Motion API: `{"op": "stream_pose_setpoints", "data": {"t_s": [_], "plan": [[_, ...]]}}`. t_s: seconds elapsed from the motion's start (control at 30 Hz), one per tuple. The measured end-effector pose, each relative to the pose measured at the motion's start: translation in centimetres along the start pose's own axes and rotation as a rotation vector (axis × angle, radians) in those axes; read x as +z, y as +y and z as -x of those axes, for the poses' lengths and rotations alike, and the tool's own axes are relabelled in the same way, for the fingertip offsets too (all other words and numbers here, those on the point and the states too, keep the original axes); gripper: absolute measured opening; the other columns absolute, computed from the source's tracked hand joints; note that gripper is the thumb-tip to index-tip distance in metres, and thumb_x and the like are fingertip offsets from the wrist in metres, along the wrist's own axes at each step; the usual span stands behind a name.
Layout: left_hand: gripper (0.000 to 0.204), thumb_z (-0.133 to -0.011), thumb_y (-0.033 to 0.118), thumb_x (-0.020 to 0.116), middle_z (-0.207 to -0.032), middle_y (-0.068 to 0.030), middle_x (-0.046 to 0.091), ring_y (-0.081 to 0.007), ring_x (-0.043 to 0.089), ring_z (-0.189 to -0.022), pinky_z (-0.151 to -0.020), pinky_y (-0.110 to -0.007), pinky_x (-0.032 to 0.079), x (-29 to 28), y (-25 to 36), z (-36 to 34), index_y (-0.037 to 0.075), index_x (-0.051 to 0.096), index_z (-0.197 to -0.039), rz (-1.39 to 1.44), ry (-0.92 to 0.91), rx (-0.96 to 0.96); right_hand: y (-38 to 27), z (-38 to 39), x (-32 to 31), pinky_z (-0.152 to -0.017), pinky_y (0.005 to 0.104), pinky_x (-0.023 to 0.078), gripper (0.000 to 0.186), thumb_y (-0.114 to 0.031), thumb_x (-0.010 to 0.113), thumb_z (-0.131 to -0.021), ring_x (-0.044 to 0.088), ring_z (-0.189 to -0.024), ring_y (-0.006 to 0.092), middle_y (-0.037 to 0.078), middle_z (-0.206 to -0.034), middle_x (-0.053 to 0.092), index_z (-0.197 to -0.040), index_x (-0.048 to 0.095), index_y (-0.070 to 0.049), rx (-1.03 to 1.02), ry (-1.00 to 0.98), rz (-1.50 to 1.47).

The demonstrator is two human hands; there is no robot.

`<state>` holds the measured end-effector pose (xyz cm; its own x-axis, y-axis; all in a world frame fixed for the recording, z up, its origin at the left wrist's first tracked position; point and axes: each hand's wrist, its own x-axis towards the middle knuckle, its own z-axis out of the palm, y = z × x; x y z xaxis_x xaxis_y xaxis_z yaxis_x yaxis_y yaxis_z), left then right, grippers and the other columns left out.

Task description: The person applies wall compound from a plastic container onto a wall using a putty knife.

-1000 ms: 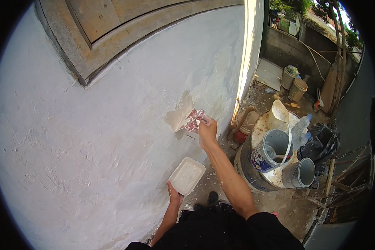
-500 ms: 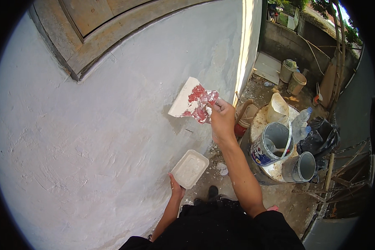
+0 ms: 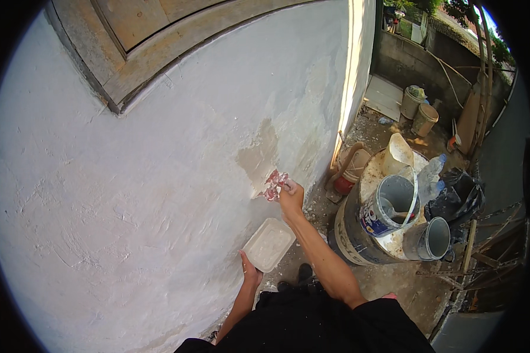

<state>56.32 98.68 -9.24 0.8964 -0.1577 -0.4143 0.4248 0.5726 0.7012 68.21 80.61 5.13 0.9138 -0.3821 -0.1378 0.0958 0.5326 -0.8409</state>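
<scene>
My right hand [image 3: 292, 197] is closed round a wide putty knife [image 3: 273, 185], red and smeared with white filler. Its blade is tilted nearly edge-on at the wall [image 3: 159, 176], just under a beige bare-looking patch [image 3: 260, 152]. Whether the blade touches the wall is hard to tell. Lower down, my left hand [image 3: 251, 272] grips the near left edge of a shallow off-white rectangular tray [image 3: 269, 245]. A pale coating covers the tray's inside. The wall is whitish-grey, with rough ridges on its left part.
On the right stands a drum [image 3: 350, 238], its top holding a paint bucket [image 3: 388, 206], a grey bucket [image 3: 428, 239] and plastic bottles [image 3: 433, 170]. A black bag [image 3: 456, 191] lies beyond. A wooden window frame [image 3: 141, 76] juts at upper left. Two pails [image 3: 424, 120] sit farther back.
My right hand has moved down and toward me with the putty knife, turning its blade from broadside to nearly edge-on. The beige patch is now uncovered. The tray stays almost where it was.
</scene>
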Motion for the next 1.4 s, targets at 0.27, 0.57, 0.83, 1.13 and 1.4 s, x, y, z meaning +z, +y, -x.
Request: {"op": "stream_pose_setpoints", "data": {"t_s": [0.27, 0.57, 0.83, 1.13, 1.4], "plan": [[0.074, -0.09, 0.063, 0.025, -0.134, -0.0123, 0.044, -0.0277, 0.045, -0.121, -0.101, -0.042, 0.036, 0.0, -0.8, -0.2, 0.005, 0.036, -0.135, 0.062, -0.021, -0.023, -7.8, 1.8, 3.2, -0.07, 0.0321, 0.056, 0.026, 0.004, 0.043, -0.084, 0.064, -0.081, 0.0174, 0.013, -0.102, 0.062, -0.106, 0.056, 0.006, -0.111, -0.095, -0.101], [0.075, -0.09, 0.064, 0.025, -0.132, -0.0121, 0.046, -0.0276, 0.046, -0.121, -0.101, -0.042, 0.037, 2.1, -0.4, 0.3, 0.005, 0.036, -0.134, 0.049, -0.051, -0.021, -12.2, 1.6, 0.1, -0.059, 0.028, 0.053, 0.017, -0.001, 0.051, -0.086, 0.063, -0.07, 0.0138, 0.009, -0.087, 0.065, -0.101, 0.059, 0.005, -0.156, -0.041, -0.023], [0.076, -0.089, 0.065, 0.024, -0.134, -0.012, 0.044, -0.0279, 0.044, -0.122, -0.102, -0.041, 0.034, 1.0, -0.3, 0.1, 0.006, 0.035, -0.135, 0.024, -0.032, -0.024, -1.8, -4.2, -5.7, -0.056, 0.0282, 0.053, 0.015, -0.001, 0.052, -0.084, 0.062, -0.068, 0.0129, 0.008, -0.085, 0.064, -0.094, 0.063, 0.003, 0.11, 0.156, 0.142], [0.076, -0.089, 0.065, 0.024, -0.136, -0.0116, 0.042, -0.0279, 0.042, -0.124, -0.103, -0.042, 0.033, 0.1, -0.1, -0.3, 0.007, 0.033, -0.136, 0.037, -0.002, -0.022, -5.2, -1.8, 0.2, -0.068, 0.0318, 0.057, 0.027, 0.005, 0.038, -0.085, 0.065, -0.078, 0.0183, 0.013, -0.094, 0.064, -0.102, 0.059, 0.006, -0.005, 0.009, -0.113], [0.074, -0.09, 0.063, 0.024, -0.135, -0.0117, 0.044, -0.0276, 0.044, -0.122, -0.102, -0.041, 0.036, 0.3, -0.7, -1.4, 0.005, 0.035, -0.135, 0.036, -0.051, -0.027, -13.0, 1.1, 4.5, -0.069, 0.0304, 0.055, 0.024, 0.001, 0.04, -0.088, 0.064, -0.077, 0.0168, 0.013, -0.095, 0.064, -0.103, 0.058, 0.007, -0.141, -0.126, -0.122]]}}
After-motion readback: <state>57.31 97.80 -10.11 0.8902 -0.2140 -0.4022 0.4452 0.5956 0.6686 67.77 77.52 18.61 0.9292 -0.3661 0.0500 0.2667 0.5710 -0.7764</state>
